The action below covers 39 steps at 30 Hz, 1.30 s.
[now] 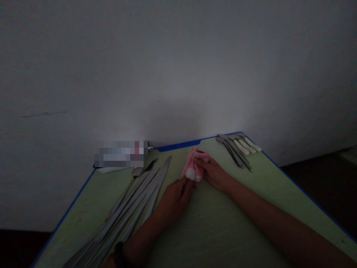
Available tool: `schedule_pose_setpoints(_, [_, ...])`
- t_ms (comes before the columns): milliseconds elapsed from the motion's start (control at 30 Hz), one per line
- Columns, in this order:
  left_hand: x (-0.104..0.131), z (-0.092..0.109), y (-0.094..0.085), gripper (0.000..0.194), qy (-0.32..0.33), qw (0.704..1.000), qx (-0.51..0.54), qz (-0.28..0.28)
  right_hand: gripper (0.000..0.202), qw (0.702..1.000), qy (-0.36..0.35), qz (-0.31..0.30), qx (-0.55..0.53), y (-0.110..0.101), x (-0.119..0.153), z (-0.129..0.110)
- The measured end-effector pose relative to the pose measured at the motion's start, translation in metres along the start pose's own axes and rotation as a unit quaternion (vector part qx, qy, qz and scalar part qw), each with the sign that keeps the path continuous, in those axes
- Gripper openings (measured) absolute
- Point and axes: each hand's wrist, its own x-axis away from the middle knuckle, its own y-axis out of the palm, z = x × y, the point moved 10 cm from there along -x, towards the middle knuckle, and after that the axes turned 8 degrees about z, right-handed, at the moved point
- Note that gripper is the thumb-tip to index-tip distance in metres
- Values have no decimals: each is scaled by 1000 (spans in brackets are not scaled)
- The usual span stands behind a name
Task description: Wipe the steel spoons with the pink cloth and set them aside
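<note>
A: And there was the grip, right in the middle of it all! The right hand point(216, 173) had the pink-and-white cloth point(192, 166) bunched between thumb and fingers.

B: And the left hand point(177, 193)? Clenched on it too?

A: Couldn't tell! Its fingertips met the cloth's near edge, just below the right hand's hold, but the folds hid whether they pinched anything.

B: So where was the danger?

A: Left of the grip, for my money! The long cutlery point(139, 199) lay fanned there, one knife-like piece point(166, 165) nearest the left hand. A wide swing of that forearm could have scattered the lot.

B: And that dark wristband point(119, 253)!

A: Right over the near ends in this view, contact unclear. It could have snagged a handle on the way back.

B: What about beyond the grip, to the right?

A: The smaller cutlery point(233, 150) sat well apart, the white handles point(242, 147) near the table's point(223, 223) blue edge. Only a long reach threatened those.

B: And the cloth itself?

A: Loose folds! Had the right fingers slackened, it could have slid open between the hands.
</note>
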Motion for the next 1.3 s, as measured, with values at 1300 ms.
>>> schedule_pose_setpoints(1300, [0, 1, -1, 35, 9, 1000, -22, 8, 29, 1000, 1, -9, -12, -1, -2, 2])
